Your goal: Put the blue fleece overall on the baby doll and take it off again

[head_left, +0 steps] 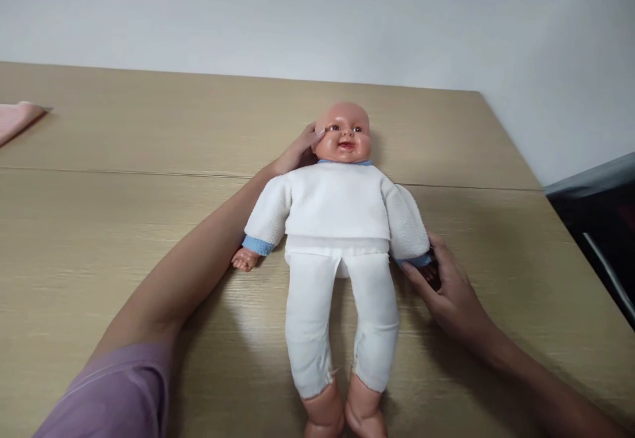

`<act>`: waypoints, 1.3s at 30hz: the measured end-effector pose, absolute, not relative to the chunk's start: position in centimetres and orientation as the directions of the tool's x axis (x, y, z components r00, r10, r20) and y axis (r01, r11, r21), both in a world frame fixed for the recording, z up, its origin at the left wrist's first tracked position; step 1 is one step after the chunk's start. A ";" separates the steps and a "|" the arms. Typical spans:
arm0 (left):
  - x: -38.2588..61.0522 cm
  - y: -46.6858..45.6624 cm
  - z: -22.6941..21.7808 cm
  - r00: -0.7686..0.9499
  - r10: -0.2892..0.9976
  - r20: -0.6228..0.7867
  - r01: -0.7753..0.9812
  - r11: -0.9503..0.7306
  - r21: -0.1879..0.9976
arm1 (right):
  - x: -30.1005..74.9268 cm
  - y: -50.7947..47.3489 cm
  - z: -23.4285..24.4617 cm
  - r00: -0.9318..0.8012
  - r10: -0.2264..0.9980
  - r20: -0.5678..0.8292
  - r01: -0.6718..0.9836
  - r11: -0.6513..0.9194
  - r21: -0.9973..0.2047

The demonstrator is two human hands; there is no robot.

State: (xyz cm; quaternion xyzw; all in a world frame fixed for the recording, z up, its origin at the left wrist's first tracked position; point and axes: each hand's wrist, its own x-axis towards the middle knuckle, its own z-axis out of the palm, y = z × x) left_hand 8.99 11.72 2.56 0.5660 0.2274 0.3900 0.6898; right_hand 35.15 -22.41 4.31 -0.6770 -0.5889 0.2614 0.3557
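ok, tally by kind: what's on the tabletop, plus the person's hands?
Dolls: 1, the white-clothed doll
Cloths: 1, a pink cloth, partly in view
Hands: 2, left hand and right hand
Total: 4

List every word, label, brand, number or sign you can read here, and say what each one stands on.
None: no readable text shows on the doll, its white top or trousers, the table, the wall or the pink cloth.
The dark item at the right edge shows no legible marking either.
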 end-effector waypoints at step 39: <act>3.4 6.8 6.9 0.317 0.862 0.396 0.296 -0.486 0.822 | 33.0 -23.1 4.7 0.155 0.905 0.397 0.815 0.110 -0.569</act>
